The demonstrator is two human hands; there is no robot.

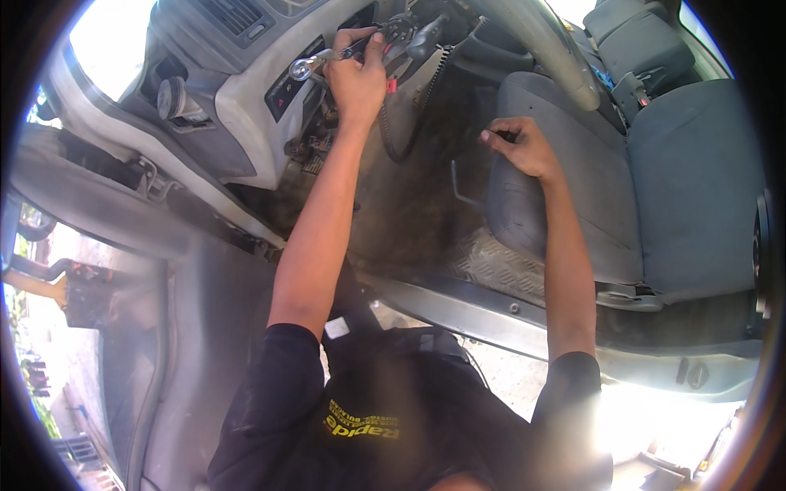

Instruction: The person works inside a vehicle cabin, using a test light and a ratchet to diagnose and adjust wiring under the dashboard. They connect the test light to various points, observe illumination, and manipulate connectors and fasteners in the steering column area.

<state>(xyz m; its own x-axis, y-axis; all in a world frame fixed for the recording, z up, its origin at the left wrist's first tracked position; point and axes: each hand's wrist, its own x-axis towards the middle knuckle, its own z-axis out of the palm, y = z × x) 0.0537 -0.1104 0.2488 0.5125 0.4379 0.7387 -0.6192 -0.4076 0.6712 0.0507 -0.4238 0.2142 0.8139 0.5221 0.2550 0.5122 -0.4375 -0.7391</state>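
My left hand (pixel 357 80) is closed on a chrome tool (pixel 303 69) with a rounded end, at the lower dashboard (pixel 254 98). Around its fingers are dark fittings (pixel 399 31), a small red piece (pixel 391 85) and a hanging dark coiled cable (pixel 398 147); which of these it touches is unclear. My right hand (pixel 521 146) hovers at the front of the grey seat cushion (pixel 565 204), fingers curled in a pinch on what may be a small dark object, too hidden to name. A bent metal rod (pixel 463 195) lies below and left of it.
A steering column or wheel rim (pixel 573 65) curves across the upper right, with seat backs (pixel 688 180) beyond. The open door (pixel 188 327) fills the left. The metal sill (pixel 434 311) crosses in front of me, beside a textured floor plate (pixel 491 262).
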